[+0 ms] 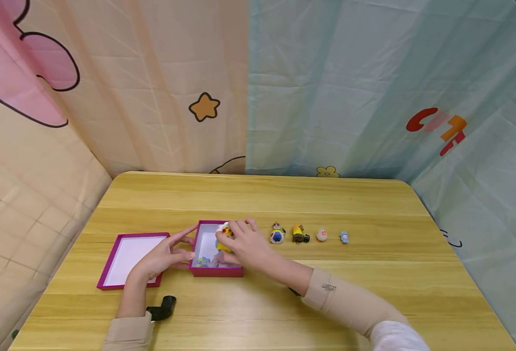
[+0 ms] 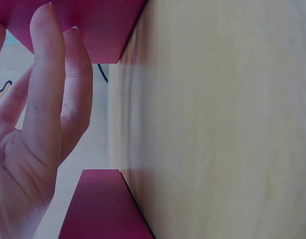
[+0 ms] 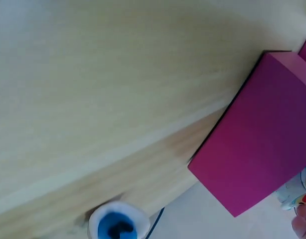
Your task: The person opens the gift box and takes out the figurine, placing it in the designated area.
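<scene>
My right hand [image 1: 250, 246] grips a yellow toy figure [image 1: 224, 245] with a white top and red spots, down at the right side of an open magenta box [image 1: 217, 273]. The fingers hide part of the figure. In the right wrist view only fingertips [image 3: 302, 226] show, beside a bit of the figure [image 3: 297, 194] past the box wall. My left hand [image 1: 163, 257] rests its spread fingertips against the box's left side. In the left wrist view, those fingers [image 2: 46, 79] stand long and slightly bent at the magenta wall. Small blue and yellow pieces [image 1: 204, 262] lie inside the box's front left corner.
A magenta lid [image 1: 128, 261] lies inside up to the left, partly under my left forearm. Right of the box stand a row of small toys: a yellow-and-blue figure [image 1: 277, 234], a yellow-and-brown one [image 1: 298, 234], a white duck [image 1: 321, 235] and a blue figure [image 1: 344, 237].
</scene>
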{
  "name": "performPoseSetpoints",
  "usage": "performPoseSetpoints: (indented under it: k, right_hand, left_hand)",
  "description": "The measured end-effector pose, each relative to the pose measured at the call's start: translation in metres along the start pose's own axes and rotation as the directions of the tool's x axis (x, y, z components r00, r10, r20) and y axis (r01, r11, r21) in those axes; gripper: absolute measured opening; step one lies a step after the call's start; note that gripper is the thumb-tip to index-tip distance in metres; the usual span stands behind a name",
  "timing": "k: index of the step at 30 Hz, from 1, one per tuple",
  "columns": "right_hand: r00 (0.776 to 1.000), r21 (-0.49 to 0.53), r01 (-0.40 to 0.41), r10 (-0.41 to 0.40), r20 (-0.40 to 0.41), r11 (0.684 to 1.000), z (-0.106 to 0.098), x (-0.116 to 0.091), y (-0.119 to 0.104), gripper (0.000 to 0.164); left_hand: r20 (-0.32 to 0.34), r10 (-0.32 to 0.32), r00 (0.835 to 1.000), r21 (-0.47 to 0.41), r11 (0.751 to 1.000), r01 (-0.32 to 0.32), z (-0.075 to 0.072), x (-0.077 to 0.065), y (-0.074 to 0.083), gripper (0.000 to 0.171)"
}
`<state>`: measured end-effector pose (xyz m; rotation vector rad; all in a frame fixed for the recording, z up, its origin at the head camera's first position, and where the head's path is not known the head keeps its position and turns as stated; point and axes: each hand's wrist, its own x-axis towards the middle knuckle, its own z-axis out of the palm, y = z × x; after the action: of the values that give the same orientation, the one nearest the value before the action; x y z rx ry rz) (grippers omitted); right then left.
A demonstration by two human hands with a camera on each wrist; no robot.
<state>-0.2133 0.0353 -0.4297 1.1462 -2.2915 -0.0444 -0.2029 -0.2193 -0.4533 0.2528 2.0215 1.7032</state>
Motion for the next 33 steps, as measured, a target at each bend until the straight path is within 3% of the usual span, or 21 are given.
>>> performPoseSetpoints:
  k: [8, 17, 33]
  right_hand:
    - [1.000, -0.069, 0.006, -0.008, -0.024, 0.998, -0.014, -0.008, 0.012, 0.030]
    - [0.989, -0.120, 0.000, -0.018, -0.145, 0.993, -0.015, -0.026, 0.026, 0.032]
    - [0.996, -0.071, -0.032, 0.026, -0.080, 0.997, -0.018, -0.066, 0.037, 0.036]
  left_hand:
    - [-0.001, -0.003, 1.000, 0.008, 1.000, 0.003, 0.000, 0.000, -0.001, 0.074]
    - [0.014, 0.001, 1.000, -0.025, 1.000, -0.001, -0.001, 0.000, -0.002, 0.075]
    - [0.017, 0.010, 1.000, -0.012, 1.000, -0.010, -0.002, 0.000, -0.001, 0.076]
